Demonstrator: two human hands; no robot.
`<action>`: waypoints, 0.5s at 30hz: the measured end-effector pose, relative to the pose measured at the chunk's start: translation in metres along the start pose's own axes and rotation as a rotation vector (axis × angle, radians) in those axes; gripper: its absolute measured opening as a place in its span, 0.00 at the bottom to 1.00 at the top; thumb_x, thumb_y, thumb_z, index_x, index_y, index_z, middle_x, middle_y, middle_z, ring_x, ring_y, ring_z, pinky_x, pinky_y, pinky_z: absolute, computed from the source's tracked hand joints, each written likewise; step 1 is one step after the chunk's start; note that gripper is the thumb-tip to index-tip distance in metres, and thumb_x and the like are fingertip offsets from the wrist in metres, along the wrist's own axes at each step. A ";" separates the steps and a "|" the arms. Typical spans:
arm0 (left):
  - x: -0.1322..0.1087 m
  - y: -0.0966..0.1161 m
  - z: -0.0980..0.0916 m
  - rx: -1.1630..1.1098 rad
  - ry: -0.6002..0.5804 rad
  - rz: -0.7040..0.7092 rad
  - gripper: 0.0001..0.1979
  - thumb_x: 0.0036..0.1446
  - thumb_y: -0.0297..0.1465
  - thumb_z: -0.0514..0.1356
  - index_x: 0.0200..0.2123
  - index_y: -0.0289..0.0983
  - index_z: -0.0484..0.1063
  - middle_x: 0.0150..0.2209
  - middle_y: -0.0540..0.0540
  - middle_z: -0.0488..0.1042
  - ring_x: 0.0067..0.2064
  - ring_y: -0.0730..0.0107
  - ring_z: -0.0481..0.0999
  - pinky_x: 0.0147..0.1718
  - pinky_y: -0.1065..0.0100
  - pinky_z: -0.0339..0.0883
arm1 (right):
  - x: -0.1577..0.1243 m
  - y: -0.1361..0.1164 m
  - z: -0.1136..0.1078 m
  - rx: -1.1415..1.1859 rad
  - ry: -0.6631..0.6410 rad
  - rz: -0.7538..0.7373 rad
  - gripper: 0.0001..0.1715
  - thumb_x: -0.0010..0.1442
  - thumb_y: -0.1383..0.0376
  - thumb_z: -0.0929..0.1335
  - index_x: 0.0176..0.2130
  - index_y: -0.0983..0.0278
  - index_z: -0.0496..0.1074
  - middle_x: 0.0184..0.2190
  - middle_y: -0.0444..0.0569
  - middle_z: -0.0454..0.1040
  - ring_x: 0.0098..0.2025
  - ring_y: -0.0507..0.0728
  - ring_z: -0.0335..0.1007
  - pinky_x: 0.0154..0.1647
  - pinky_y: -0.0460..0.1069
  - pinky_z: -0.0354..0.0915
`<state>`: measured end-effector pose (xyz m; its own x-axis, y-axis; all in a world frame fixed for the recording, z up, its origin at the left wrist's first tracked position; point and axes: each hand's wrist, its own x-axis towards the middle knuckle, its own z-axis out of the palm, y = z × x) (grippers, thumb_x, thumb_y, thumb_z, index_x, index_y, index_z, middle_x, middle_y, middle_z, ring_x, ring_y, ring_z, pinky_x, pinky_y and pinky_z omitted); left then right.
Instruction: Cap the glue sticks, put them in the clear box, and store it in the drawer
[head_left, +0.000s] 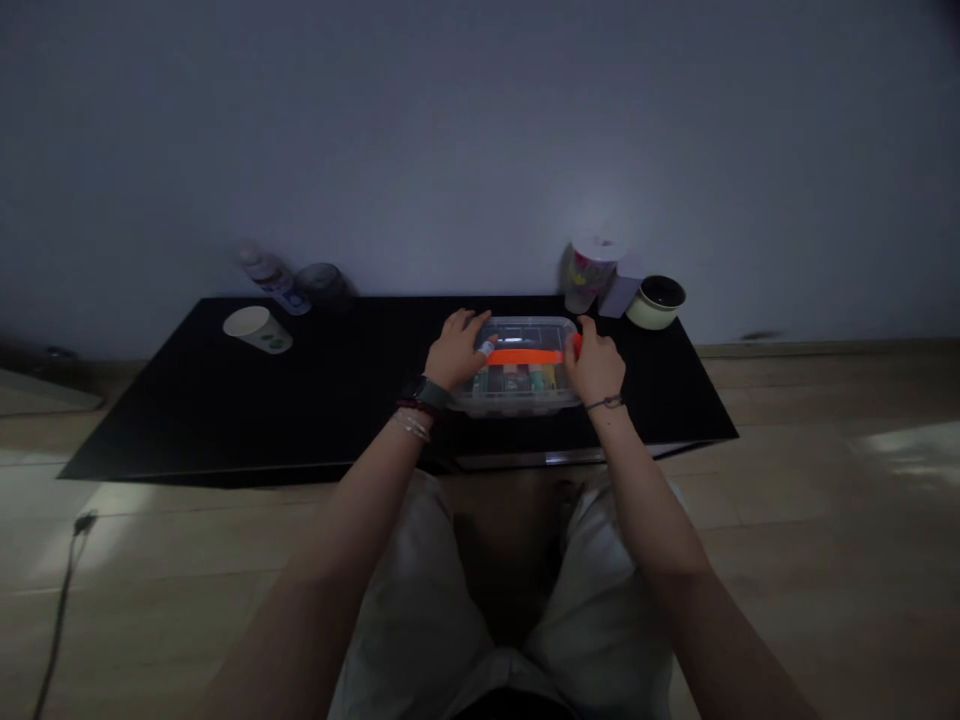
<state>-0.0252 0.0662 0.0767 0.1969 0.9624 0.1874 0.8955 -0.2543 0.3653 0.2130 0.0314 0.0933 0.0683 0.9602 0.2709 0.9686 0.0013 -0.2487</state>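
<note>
Box (517, 390): clear plastic, orange band (525, 357) across lid (529, 335), centred near worktop (187, 400) back edge
Left hand (454, 350): open, flat on lid
Right hand (596, 368): gripping box's right end

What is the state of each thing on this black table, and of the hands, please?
Left hand: resting flat on the box top
Right hand: fingers at the box's right end, beside the orange strip
Clear plastic box: closed, coloured items inside
Orange strip: lying across the box top
Paper cup: open, no lid
Cream pot: open, dark inside
</note>
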 end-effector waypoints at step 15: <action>-0.006 0.019 -0.017 -0.009 -0.109 -0.558 0.32 0.67 0.48 0.45 0.65 0.34 0.59 0.55 0.28 0.75 0.54 0.41 0.77 0.49 0.50 0.69 | 0.013 0.021 0.032 0.353 -0.081 -0.113 0.35 0.66 0.55 0.62 0.67 0.66 0.62 0.68 0.62 0.59 0.70 0.68 0.54 0.65 0.65 0.61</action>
<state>-0.0165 0.0538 0.0984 -0.2651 0.9553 -0.1310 0.8721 0.2955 0.3900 0.2269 0.0529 0.0613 -0.0673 0.9674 0.2440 0.8258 0.1912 -0.5306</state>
